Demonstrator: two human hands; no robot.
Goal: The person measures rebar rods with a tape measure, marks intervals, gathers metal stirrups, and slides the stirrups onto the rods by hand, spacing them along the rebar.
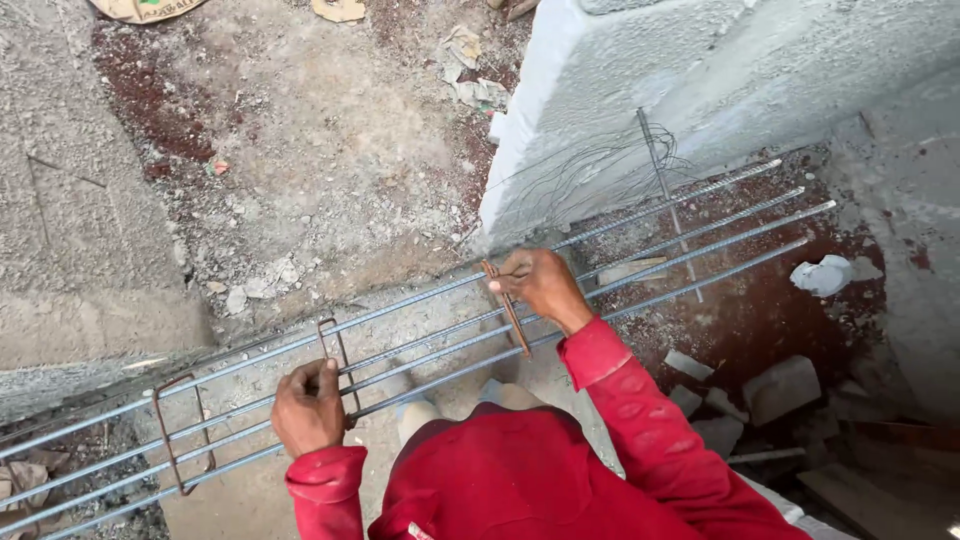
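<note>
Several long grey steel rebars [420, 330] run diagonally from lower left to upper right, forming a cage above the ground. Rusty rectangular stirrups wrap around them. My left hand [308, 405] grips the middle stirrup [336, 355] where it meets the bars. My right hand [540, 285] holds another rusty stirrup [508, 310] further right on the cage. A third stirrup [178, 435] hangs untouched at the left. Both arms wear red sleeves.
A white rough concrete block [720, 90] stands behind the bars, with a tangle of thin binding wire [600, 175] and a short upright rod [660, 190] against it. Broken stones [780, 390], a crumpled white scrap [822, 275] and rubble lie at right. Dusty ground spreads at upper left.
</note>
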